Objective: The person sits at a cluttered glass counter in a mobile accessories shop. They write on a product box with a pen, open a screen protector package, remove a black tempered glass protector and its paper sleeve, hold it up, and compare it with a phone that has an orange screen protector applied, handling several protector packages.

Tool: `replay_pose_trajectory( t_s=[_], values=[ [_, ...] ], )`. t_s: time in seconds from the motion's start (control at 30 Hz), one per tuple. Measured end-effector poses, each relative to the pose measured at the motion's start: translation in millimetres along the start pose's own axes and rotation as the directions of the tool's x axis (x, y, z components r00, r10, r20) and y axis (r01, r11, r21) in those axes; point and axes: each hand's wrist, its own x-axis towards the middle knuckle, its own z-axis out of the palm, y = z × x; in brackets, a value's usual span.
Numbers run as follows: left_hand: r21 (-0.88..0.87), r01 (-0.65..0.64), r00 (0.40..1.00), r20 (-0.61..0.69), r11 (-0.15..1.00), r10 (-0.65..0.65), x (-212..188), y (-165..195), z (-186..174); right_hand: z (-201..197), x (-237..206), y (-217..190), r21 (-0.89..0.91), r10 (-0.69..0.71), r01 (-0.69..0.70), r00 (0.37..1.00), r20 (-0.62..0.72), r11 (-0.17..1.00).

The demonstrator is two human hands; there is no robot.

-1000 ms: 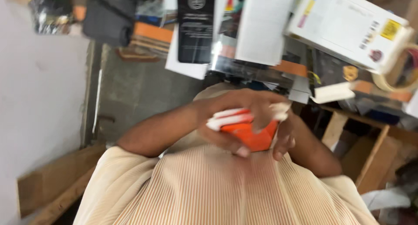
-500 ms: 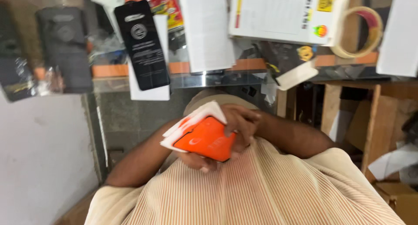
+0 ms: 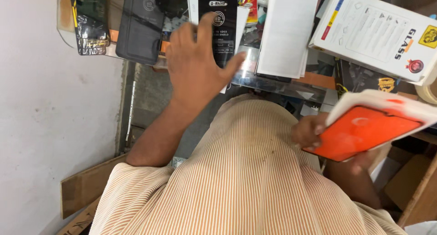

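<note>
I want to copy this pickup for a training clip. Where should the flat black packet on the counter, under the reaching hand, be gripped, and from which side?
Probably by its two long edges, coming down from above. The black packet lies flat on the cluttered counter, long and narrow, with the left hand spread over its lower end and the thumb on its right edge. White packets crowd its right side, so a side approach looks blocked.

Two hands [image 3: 195,66], one orange-and-white pack [image 3: 364,128], one white box [image 3: 373,32].
</note>
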Motion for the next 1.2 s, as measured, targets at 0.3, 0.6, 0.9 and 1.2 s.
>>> replay_pose_trajectory(
  t_s=[0.3,0.6,0.9,1.2],
  values=[
    [0.1,0.112,0.992,0.049,0.989,-0.117,12.6,-12.3,17.2,10.0,-16.9,4.6,-0.042,-0.019,0.013,0.989,-0.15,0.999],
    [0.036,0.097,0.995,0.004,0.995,-0.097,21.0,-8.9,1.6,7.4,-46.0,-18.7,-0.124,-0.052,0.035,0.989,-0.138,0.992],
    [-0.032,0.063,0.996,-0.055,0.997,-0.065,19.9,-22.8,-2.2,-2.5,-58.4,-15.6,-0.096,-0.033,0.015,0.981,-0.192,0.995],
    [-0.159,-0.108,0.968,-0.24,0.981,0.067,32.4,-3.8,-13.5,-1.2,-57.6,-18.4,-0.106,-0.033,0.015,0.985,-0.17,0.994]
  ],
)
